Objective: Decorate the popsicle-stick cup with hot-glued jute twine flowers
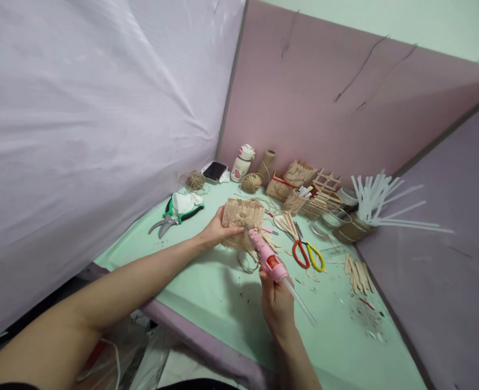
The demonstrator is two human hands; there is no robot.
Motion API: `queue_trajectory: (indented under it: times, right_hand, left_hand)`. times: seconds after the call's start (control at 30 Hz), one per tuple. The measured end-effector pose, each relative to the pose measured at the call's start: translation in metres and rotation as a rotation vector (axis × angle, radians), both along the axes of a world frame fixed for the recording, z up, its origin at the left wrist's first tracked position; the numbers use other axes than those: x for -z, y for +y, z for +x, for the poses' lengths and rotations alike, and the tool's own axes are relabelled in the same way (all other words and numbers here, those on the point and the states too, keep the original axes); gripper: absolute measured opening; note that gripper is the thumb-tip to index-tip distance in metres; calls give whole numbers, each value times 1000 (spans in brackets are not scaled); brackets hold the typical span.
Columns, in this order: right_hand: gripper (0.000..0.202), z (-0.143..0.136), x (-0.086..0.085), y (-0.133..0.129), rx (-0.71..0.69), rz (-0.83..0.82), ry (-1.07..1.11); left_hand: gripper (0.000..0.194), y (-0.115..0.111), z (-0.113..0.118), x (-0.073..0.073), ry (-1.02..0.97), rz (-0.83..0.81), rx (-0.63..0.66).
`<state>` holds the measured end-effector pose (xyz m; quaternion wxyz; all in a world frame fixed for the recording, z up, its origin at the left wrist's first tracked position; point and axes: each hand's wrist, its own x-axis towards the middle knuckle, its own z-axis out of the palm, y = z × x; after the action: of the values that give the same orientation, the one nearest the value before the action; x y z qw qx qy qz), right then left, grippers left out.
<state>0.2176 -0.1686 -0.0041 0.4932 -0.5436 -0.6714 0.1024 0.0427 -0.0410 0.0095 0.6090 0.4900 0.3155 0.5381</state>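
Note:
My left hand point(218, 229) is closed on the left side of a small box made of wooden craft sticks point(244, 210), held up above the table. Its thumb lies across the front of the box. In my right hand point(277, 295) is a pink hot glue gun point(267, 255), gripped from below. The nozzle points up and left, at or very near the front of the box; whether it touches, I cannot tell. A clear glue stick point(302, 304) juts from the gun's back end. Some twine point(247, 262) hangs in a loop beneath the box.
Green-handled pruning shears point(173, 218) lie at left. Red-and-yellow scissors point(308, 254) and loose craft sticks point(358, 275) are at right. Along the back stand a bottle point(243, 162), a twine ball point(251, 183), stick-built boxes point(279, 187) and a holder of glue sticks point(355, 227). A phone point(215, 171) lies back left.

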Motion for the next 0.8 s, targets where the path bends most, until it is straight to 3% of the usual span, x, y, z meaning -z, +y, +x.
queue_trajectory:
  times: [0.8]
  right_hand:
    - [42,0,-1,1,15,-8,-7]
  left_hand:
    - [84,3,0,4,6,6,7]
